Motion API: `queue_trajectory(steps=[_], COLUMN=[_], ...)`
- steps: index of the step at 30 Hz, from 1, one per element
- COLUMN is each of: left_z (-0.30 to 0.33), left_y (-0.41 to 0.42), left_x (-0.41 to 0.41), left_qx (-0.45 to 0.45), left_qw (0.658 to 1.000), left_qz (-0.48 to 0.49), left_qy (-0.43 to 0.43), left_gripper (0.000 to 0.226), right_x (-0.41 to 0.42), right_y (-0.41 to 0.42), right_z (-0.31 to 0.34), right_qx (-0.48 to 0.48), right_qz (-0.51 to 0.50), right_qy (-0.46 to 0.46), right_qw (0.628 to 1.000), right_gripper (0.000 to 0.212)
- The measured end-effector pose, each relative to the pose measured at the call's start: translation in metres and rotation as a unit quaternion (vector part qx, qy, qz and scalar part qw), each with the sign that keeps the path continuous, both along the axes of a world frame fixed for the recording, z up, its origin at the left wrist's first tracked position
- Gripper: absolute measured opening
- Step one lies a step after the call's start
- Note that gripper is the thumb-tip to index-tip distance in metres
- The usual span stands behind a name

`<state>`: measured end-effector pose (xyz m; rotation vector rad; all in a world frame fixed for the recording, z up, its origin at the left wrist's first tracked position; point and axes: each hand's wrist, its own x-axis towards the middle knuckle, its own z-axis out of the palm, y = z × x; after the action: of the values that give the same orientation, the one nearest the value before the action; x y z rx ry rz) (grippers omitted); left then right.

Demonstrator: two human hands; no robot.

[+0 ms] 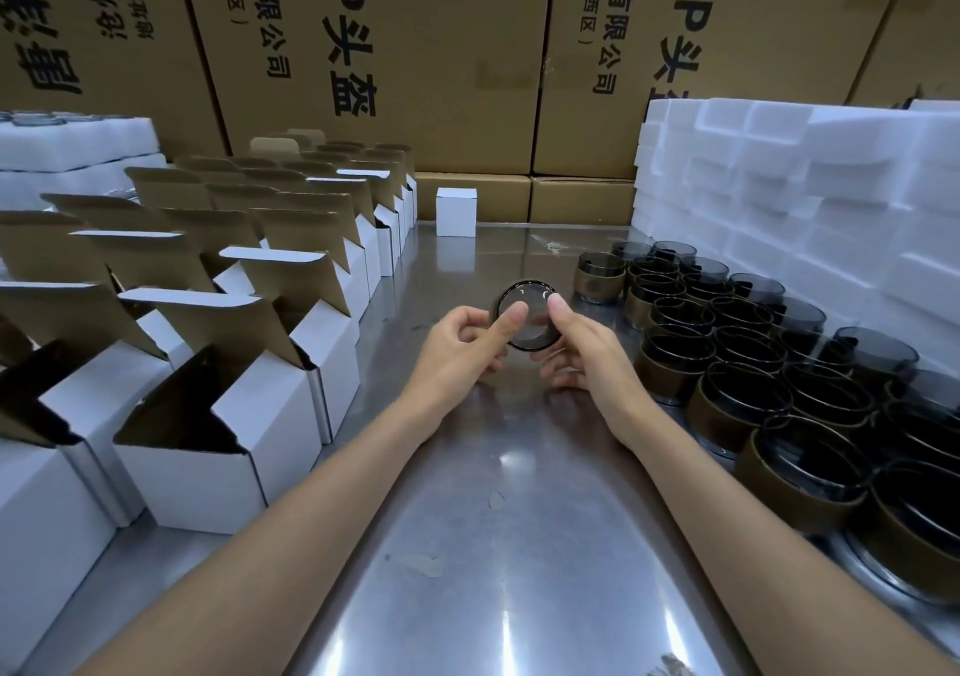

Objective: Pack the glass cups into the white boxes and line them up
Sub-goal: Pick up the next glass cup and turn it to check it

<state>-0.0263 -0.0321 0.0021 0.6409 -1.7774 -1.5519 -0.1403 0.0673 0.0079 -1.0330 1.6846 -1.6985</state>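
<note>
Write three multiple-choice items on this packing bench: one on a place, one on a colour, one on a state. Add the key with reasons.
1. The closed white box stands:
A. at the table's far end
B. on the foam
C. among the cups

2. The bands round the waiting cups are:
A. red
B. brown
C. blue

3. The held cup is:
A. boxed
B. lying on the table
C. gripped by both hands

Key: 1 A, it stands alone before the cartons. 2 B, brown sleeves wrap them. 3 C, left hand and right hand grip it.
</note>
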Motion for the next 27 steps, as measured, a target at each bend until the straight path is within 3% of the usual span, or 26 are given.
queue_trajectory(steps=[3, 6, 16, 19, 22, 27], left_z=[-0.002, -0.003, -0.007, -0.007, -0.008, -0.01], left_y=[-0.002, -0.005, -0.007, -0.005, -0.004, -0.009], left_x=[0.002, 0.004, 0.0, 0.0, 0.0, -0.002], left_qx=[-0.007, -0.068, -0.114, -0.198, -0.263, -0.153], left_qw=[0.999, 0.997, 0.991, 0.979, 0.964, 0.986], left_qz=[-0.01, -0.022, -0.054, -0.033, -0.013, -0.014], left_qy=[0.03, 0.04, 0.052, 0.024, 0.031, 0.068], left_gripper=[0.046, 0.05, 0.065, 0.075, 0.071, 0.065], right_x=[-0.004, -0.008, -0.007, -0.002, 0.002, 0.003], right_y=[0.003, 0.003, 0.005, 0.004, 0.005, 0.002], right_z=[0.0, 0.001, -0.002, -0.004, -0.004, -0.002], right_qx=[0.008, 0.018, -0.04, -0.042, -0.044, -0.058], right_qz=[0.042, 0.046, 0.045, 0.011, -0.009, 0.023], right_qy=[-0.015, -0.013, -0.012, 0.042, 0.121, 0.131], right_qw=[0.999, 0.999, 0.998, 0.998, 0.992, 0.989], right_gripper=[0.041, 0.055, 0.06, 0.054, 0.054, 0.069])
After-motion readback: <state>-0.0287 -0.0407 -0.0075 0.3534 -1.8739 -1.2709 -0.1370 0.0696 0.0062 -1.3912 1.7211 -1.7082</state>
